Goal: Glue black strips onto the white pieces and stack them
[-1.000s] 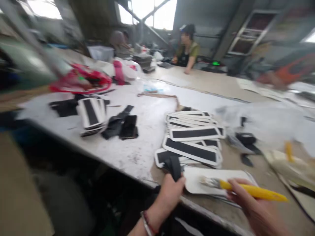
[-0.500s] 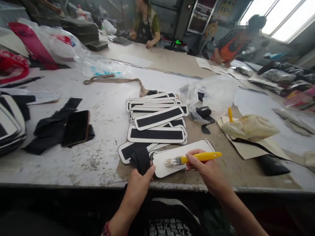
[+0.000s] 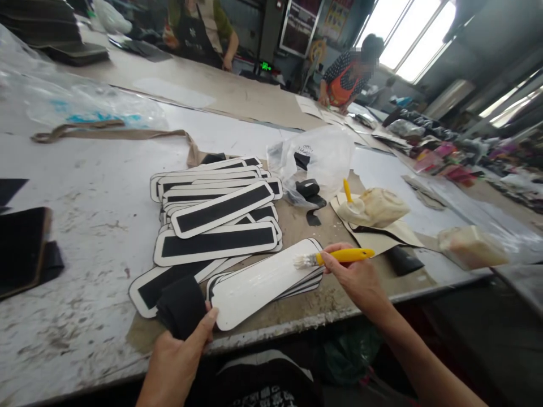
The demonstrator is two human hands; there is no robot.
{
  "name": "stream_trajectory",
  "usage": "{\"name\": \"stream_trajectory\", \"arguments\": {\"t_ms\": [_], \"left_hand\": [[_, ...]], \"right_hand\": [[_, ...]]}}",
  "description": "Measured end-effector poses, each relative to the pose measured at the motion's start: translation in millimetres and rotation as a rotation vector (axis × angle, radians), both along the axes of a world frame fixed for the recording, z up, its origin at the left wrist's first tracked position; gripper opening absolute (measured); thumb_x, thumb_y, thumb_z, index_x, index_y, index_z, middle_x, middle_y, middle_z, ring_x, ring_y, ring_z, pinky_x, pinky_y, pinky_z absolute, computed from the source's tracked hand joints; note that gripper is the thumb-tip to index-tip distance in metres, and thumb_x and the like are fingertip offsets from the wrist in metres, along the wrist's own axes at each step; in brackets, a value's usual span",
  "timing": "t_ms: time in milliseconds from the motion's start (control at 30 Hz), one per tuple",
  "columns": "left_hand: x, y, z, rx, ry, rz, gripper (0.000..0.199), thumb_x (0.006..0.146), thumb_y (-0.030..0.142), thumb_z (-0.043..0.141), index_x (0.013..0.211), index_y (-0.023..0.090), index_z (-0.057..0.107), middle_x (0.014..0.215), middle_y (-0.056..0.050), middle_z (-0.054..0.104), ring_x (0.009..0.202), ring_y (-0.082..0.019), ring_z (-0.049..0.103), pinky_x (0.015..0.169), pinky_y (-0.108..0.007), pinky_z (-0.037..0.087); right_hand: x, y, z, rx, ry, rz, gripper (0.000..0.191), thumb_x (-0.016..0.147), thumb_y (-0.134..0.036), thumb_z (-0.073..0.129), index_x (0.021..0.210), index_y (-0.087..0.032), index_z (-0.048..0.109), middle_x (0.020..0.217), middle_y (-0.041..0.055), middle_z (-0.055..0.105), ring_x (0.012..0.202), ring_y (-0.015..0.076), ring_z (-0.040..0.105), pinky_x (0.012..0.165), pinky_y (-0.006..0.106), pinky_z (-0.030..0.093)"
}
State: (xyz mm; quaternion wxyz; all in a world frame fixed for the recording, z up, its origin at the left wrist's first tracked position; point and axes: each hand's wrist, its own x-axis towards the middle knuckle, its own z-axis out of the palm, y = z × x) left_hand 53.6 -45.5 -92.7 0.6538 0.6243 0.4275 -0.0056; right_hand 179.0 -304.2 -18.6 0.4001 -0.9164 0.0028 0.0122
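From where I stand, the right hand [image 3: 360,282] has its fingers closed around the yellow handle of a paintbrush [image 3: 345,255]; the bristles rest near the far end of a blank white panel [image 3: 263,277], whose top shows wet-looking streaks. The left hand [image 3: 169,362] has its fingers nearly together, the thumb at the panel's near corner, probably to steady it; a folded black strip [image 3: 182,305] seems gripped there too, though its lower part is hidden. The panel tops a slightly fanned stack at the front edge of the surface [image 3: 106,226], within easy reach of both hands; beside it lie overlapping white-bordered black pieces [image 3: 220,243], faces up, perhaps so that they stay unsmeared. Beyond the brush, a second yellow brush [image 3: 347,190] stands upright by a beige bundle [image 3: 377,206], likely to keep its handle handy; a clear plastic bag [image 3: 335,150] lies behind the pieces.
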Motion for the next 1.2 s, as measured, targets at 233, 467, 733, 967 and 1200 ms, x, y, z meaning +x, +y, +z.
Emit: {"name": "stream_trajectory", "arguments": {"t_ms": [233, 467, 733, 967, 1200], "left_hand": [[0, 0, -2.5, 0.013, 0.037, 0.024, 0.059, 0.053, 0.056, 0.08, 0.092, 0.013, 0.069, 0.063, 0.0, 0.062, 0.061, -0.016, 0.053, 0.056, -0.023, 0.043], [3, 1, 5.1, -0.01, 0.0, -0.015, 0.056, 0.055, 0.053, 0.081, 0.089, 0.011, 0.068, 0.05, 0.001, 0.056, 0.049, -0.015, 0.046, 0.049, -0.026, 0.037], [-13, 14, 34.4, -0.025, -0.244, -0.012, 0.039, 0.073, 0.052, 0.067, 0.076, 0.013, 0.064, 0.059, 0.001, 0.054, 0.053, -0.011, 0.045, 0.049, -0.021, 0.035], [-32, -1, 64.4, -0.338, -0.323, -0.231, 0.035, 0.078, 0.047, 0.066, 0.071, 0.013, 0.066, 0.057, -0.001, 0.056, 0.051, -0.009, 0.046, 0.05, -0.02, 0.035], [-39, -10, 58.8, -0.394, -0.29, -0.245, 0.039, 0.071, 0.049, 0.073, 0.069, 0.01, 0.069, 0.059, -0.007, 0.064, 0.05, -0.012, 0.054, 0.051, -0.021, 0.041]], "right_hand": [[9, -17, 1.1, -0.15, -0.22, 0.072, 0.024, 0.084, -0.043, 0.056, 0.078, -0.02, 0.061, 0.08, 0.0053, 0.063, 0.077, 0.0222, 0.061, 0.077, 0.036, 0.045], [0, -16, 24.5, -0.285, -0.366, 0.132, 0.02, 0.089, -0.038, 0.052, 0.08, -0.022, 0.059, 0.082, 0.0048, 0.06, 0.083, 0.0219, 0.057, 0.08, 0.035, 0.043], [-28, 19, 44.4, -0.009, -0.252, 0.208, 0.029, 0.09, -0.049, 0.046, 0.084, -0.025, 0.061, 0.095, 0.0045, 0.064, 0.092, 0.023, 0.058, 0.081, 0.033, 0.043], [-63, 114, 21.0, 0.389, 0.322, 0.576, 0.031, 0.081, -0.05, 0.059, 0.072, -0.021, 0.058, 0.065, 0.0, 0.06, 0.063, 0.0158, 0.058, 0.059, 0.026, 0.046], [-84, 141, 0.9, 0.737, 0.702, 0.475, 0.035, 0.075, -0.051, 0.065, 0.073, -0.022, 0.048, 0.041, -0.0086, 0.047, 0.036, 0.013, 0.051, 0.039, 0.023, 0.041]]}}
